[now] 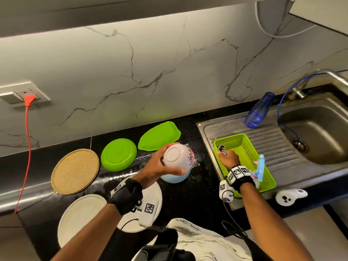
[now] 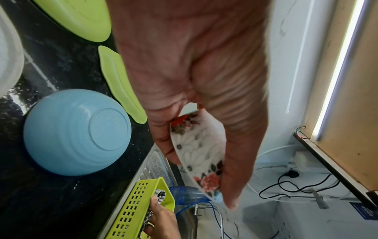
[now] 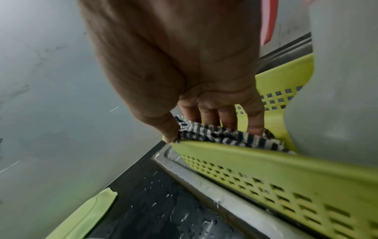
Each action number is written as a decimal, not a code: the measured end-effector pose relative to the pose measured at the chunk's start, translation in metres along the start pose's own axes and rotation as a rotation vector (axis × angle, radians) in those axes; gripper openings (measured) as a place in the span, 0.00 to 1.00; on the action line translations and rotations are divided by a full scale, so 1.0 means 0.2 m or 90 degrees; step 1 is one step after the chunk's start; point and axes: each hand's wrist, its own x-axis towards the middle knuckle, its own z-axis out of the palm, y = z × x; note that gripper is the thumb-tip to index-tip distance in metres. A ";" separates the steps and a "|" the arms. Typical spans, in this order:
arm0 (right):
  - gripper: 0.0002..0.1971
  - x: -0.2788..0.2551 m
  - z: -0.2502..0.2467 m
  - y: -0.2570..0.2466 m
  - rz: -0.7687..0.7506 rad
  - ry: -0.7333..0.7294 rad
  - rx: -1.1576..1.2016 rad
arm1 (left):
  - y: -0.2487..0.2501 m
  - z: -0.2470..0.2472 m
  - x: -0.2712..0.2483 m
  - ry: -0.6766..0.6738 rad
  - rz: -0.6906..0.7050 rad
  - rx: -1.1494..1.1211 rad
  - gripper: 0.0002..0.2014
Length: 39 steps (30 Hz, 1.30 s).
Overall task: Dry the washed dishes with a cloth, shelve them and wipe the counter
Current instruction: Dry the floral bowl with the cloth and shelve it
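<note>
My left hand [image 1: 165, 166] grips a white bowl with a flower pattern [image 1: 178, 156] bottom up above the wet black counter; its rim shows between thumb and fingers [image 2: 198, 155]. Under it a light blue bowl [image 2: 77, 131] lies upside down. My right hand [image 1: 227, 157] reaches into the green perforated basket [image 1: 263, 166] on the sink's drainboard and pinches a black-and-white striped cloth [image 3: 220, 133] at the basket's rim. Two green plates [image 1: 118, 154] [image 1: 159, 135] lie face down near the wall.
A cork mat [image 1: 75, 171] and two white plates [image 1: 81, 217] lie on the left of the counter. A blue bottle [image 1: 259, 111] lies by the steel sink [image 1: 320, 132] and tap. A light blue brush [image 1: 260, 166] lies in the basket. An orange cable [image 1: 27, 147] hangs from the wall socket.
</note>
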 end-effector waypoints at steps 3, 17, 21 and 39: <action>0.21 -0.03 0.01 0.01 -0.002 0.019 0.001 | 0.01 0.00 -0.02 -0.010 -0.007 0.025 0.40; 0.11 -0.16 -0.06 -0.06 0.025 0.167 0.059 | 0.03 -0.03 -0.09 0.000 -0.083 -0.058 0.38; 0.13 -0.24 -0.14 -0.13 -0.032 0.236 0.032 | -0.01 -0.03 -0.12 0.045 -0.114 -0.039 0.29; 0.16 -0.90 -0.33 -0.44 -0.404 -0.101 0.511 | 0.07 -0.02 -0.20 0.044 -0.058 -0.260 0.15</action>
